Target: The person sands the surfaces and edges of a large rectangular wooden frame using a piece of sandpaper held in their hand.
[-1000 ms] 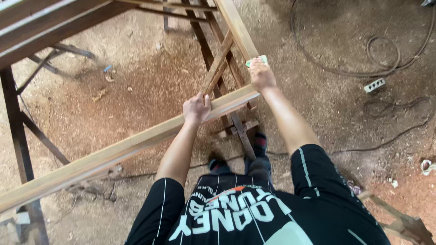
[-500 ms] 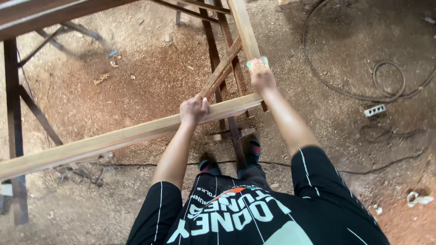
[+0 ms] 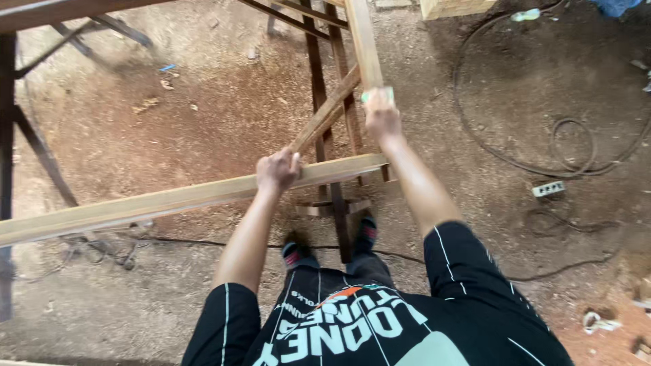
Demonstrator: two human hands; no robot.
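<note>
Near the middle of the view, seen from above, the left hand [image 3: 277,169] is wrapped around a long pale wooden plank [image 3: 169,200], fingers curled over its top edge close to the plank's right end. That plank runs from the far-left edge of the frame, low, up toward the centre, lying roughly level and well above the ground. Farther off and to the right, the right hand [image 3: 381,112] is closed on the near end of a second plank [image 3: 361,41], which stretches away toward the top of the frame — something pale green shows at the fingers, too small to identify. Between and beneath both hands stands a dark wooden trestle [image 3: 324,129], its slats crossing at angles, its foot resting on the dirt floor [image 3: 203,102]. Both arms are stretched forward; black short sleeves with thin white stripes show at the near edge, and two feet in dark shoes [image 3: 332,245] stand just beside the trestle's base. To the right, a dark cable [image 3: 515,159] loops across the ground, with a white power strip [image 3: 548,188] near it — well apart from the hands. Dark metal frame legs [image 3: 41,152] stand at the far left.
</note>
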